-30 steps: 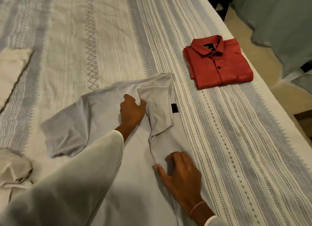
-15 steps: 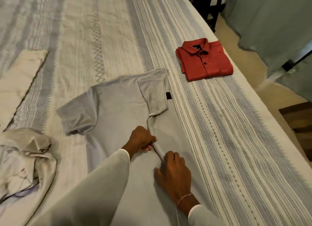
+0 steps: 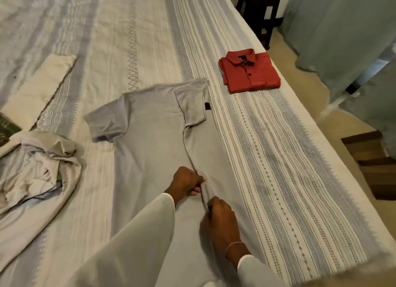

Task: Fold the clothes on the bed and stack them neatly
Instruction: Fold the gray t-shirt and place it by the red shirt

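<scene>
Mid-fold: left hand [image 3: 186, 180] and right hand [image 3: 220, 217] both pinched the grey T-shirt [image 3: 150, 137] folded edge; next, probably fold left sleeve in.

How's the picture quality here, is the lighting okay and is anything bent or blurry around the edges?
Head view: dim, warm indoor light, no glare; the grey T-shirt and red shirt read clearly. Soft shadows sit under the left hand and right hand. Wide-angle distortion bows the bed edge and stripes; the bottom corners are smeared.
</scene>
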